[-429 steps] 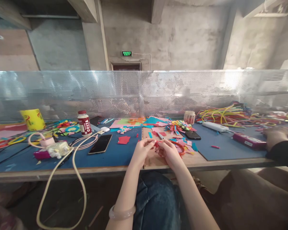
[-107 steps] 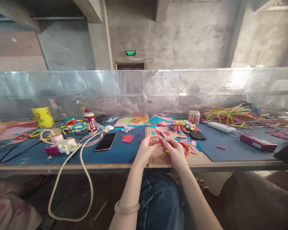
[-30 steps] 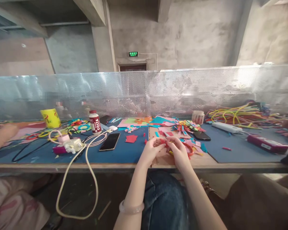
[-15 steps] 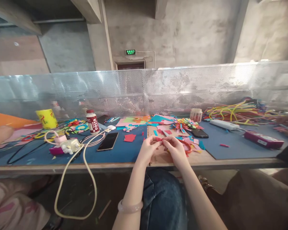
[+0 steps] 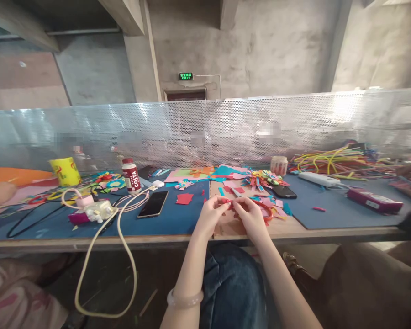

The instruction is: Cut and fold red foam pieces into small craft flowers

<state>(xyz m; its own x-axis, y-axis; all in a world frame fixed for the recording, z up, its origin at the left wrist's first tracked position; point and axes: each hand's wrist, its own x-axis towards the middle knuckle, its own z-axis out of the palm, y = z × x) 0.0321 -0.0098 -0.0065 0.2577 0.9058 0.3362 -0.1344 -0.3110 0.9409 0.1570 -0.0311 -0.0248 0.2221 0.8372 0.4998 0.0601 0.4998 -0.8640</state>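
My left hand [image 5: 213,212] and my right hand [image 5: 249,214] meet over the table's front edge, fingertips nearly touching. Both pinch a small red piece of paper [image 5: 230,204], mostly covered by the fingers. Behind my right hand lies a ring of orange-red strip [image 5: 268,211], partly hidden. Pink, yellow and blue paper scraps [image 5: 277,208] spread to its right. A red paper square [image 5: 184,198] rests on the blue mat to the left of my hands. Farther back sits a bunch of folded colourful paper flowers [image 5: 260,177].
To the left are a phone [image 5: 153,204], a COSTA bottle [image 5: 131,176], a looped cable [image 5: 85,274] and a yellow cup [image 5: 65,171]. On the right lie a dark phone [image 5: 283,191], a magenta box [image 5: 375,201] and a bundle of coloured sticks [image 5: 332,161]. Co-workers' hands show at both sides.
My hands stay together at the same spot, with only a slight shift of the fingers around the red paper. At the far left, a co-worker's hand has moved slightly.
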